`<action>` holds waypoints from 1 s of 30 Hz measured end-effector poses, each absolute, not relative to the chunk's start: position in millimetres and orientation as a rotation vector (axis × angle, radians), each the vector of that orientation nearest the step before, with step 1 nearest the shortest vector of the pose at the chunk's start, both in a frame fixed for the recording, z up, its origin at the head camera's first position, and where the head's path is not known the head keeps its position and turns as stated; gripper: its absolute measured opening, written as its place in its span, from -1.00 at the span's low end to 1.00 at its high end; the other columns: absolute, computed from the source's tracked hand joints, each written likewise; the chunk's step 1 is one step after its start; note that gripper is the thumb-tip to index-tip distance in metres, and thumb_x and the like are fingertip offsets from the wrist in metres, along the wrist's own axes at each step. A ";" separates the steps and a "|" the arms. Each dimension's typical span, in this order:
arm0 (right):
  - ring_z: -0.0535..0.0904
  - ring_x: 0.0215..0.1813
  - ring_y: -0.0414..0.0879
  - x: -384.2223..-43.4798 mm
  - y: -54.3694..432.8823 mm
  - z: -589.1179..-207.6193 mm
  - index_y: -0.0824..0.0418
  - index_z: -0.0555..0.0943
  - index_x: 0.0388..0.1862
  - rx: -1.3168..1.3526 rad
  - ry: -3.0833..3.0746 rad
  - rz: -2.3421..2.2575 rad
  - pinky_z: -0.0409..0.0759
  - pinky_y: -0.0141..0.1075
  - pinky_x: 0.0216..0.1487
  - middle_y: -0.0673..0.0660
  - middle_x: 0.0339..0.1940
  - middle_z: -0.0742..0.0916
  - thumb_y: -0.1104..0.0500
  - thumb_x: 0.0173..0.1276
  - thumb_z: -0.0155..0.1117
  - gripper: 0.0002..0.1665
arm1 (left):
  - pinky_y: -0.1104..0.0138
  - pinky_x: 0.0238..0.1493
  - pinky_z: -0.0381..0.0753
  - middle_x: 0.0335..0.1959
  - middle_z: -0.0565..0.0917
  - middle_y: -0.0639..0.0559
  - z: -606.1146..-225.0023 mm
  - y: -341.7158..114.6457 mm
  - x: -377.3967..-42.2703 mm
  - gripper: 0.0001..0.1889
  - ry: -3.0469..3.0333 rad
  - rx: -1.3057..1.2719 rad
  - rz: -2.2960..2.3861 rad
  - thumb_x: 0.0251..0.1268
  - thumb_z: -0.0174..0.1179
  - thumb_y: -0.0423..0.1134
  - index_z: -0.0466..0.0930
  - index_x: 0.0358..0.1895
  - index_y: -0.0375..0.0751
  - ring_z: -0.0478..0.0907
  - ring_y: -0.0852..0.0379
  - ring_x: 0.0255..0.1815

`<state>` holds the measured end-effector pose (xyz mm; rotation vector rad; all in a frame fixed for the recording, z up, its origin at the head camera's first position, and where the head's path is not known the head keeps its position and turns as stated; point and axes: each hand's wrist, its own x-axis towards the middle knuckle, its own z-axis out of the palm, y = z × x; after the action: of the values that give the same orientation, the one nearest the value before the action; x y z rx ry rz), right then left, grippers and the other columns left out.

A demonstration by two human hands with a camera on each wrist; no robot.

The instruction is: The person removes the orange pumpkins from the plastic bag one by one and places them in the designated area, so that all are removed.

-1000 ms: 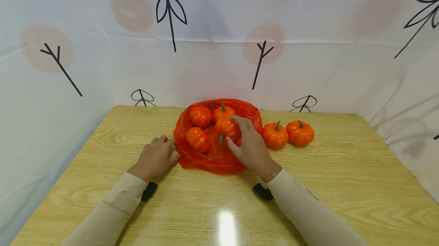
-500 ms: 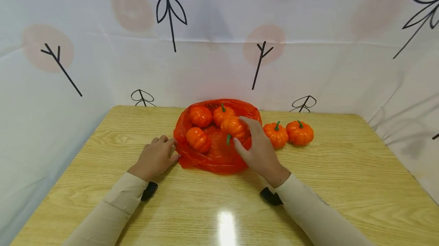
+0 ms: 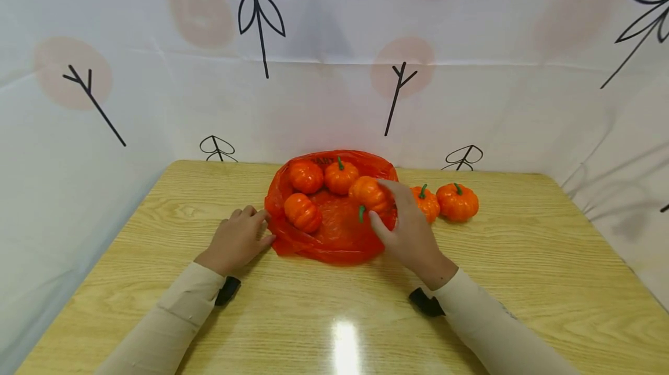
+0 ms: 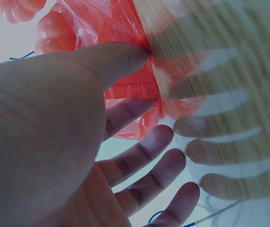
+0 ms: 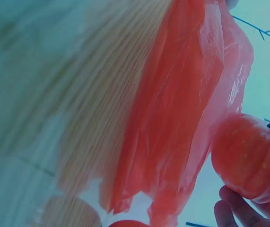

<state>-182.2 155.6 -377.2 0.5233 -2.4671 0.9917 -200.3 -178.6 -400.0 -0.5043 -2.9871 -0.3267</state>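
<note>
My right hand point(image 3: 410, 235) holds a small, glossy orange pumpkin point(image 3: 368, 194) between thumb and fingers, over the right side of a red plastic bag point(image 3: 334, 247). Its green stem points down toward me in the head view. In the right wrist view, fingers point(image 5: 241, 210) support the pumpkin point(image 5: 248, 156) beside the upright bag wall point(image 5: 172, 109). At the bag's left edge rests my left hand point(image 3: 235, 241), fingers extended; its thumb point(image 4: 125, 59) and index finger touch the red plastic. Three more pumpkins sit in the bag, one point(image 3: 303, 212) nearest my left hand.
Two pumpkins stand on the wooden table point(image 3: 522, 259) right of the bag: one point(image 3: 427, 208) partly behind my right hand, the other point(image 3: 457, 202) beside it. A white patterned cloth point(image 3: 324, 96) hangs behind the table.
My right hand has carried the pumpkin rightward, from over the bag's middle to its right side, and now covers part of a pumpkin on the table. My left hand has stayed put.
</note>
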 end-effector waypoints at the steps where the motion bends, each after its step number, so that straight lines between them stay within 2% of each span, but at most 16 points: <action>1: 0.48 0.32 0.12 -181.9 156.9 -377.3 0.15 0.28 0.42 0.523 -2.463 0.993 0.56 0.10 0.25 0.19 0.36 0.46 0.15 0.37 0.31 -0.31 | -0.03 -0.25 0.58 -0.15 0.60 -0.13 -400.1 -178.5 -200.5 -0.62 -2.988 -0.503 -0.326 0.26 0.34 0.00 0.60 0.01 -0.14 0.52 -0.14 -0.16; 11: 0.54 0.19 0.11 -178.1 168.4 -377.7 0.17 0.29 0.41 0.525 -2.443 0.974 0.67 0.04 0.07 0.24 0.33 0.46 0.18 0.36 0.32 -0.31 | -0.02 -0.24 0.59 -0.14 0.60 -0.13 -397.7 -177.7 -200.2 -0.63 -2.987 -0.496 -0.316 0.26 0.35 -0.02 0.60 0.01 -0.14 0.52 -0.14 -0.16; 22: 0.52 0.24 0.14 -176.9 180.0 -377.8 0.22 0.32 0.37 0.511 -2.426 0.918 0.60 0.10 0.17 0.25 0.32 0.49 0.20 0.33 0.33 -0.33 | -0.02 -0.25 0.59 -0.14 0.60 -0.14 -396.5 -177.6 -199.8 -0.63 -2.990 -0.501 -0.315 0.26 0.35 -0.02 0.60 0.01 -0.15 0.52 -0.14 -0.17; 30: 0.52 0.17 0.16 -178.7 193.1 -379.0 0.26 0.33 0.36 0.474 -2.392 0.866 0.58 0.10 0.15 0.28 0.25 0.51 0.24 0.30 0.36 -0.32 | -0.05 -0.22 0.60 -0.10 0.61 -0.16 -397.1 -177.5 -199.8 -0.62 -2.985 -0.499 -0.306 0.26 0.35 -0.03 0.60 0.03 -0.16 0.54 -0.18 -0.11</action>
<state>-178.7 193.1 -379.0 0.4737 -2.3915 0.8664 -199.8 -177.5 -397.1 -0.4988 -2.9853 -0.3055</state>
